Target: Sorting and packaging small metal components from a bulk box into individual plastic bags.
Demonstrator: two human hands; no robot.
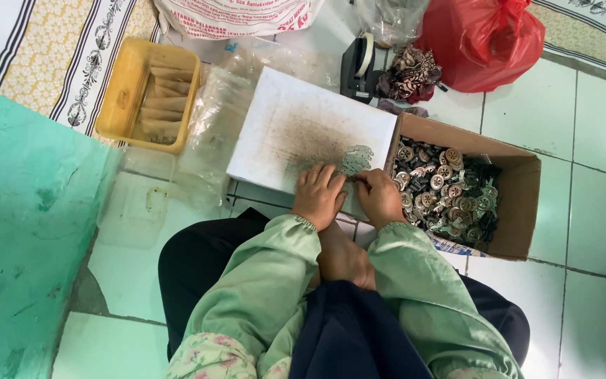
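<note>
We note both forearms in green sleeves reaching forward from the lap, wrists close together. Left hand [318, 195] lies palm down, fingers curled. Right hand [379, 196] sits just beside it, fingers bent inward toward the left hand's fingertips; hands nearly touching.

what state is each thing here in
left hand: pressed flat on the white board
right hand: pinching a small metal piece
cardboard box: open, heaped with metal pieces
yellow tray: open, holds brown packets
red bag: full, bunched at the top
white board: smudged grey in the middle
</note>
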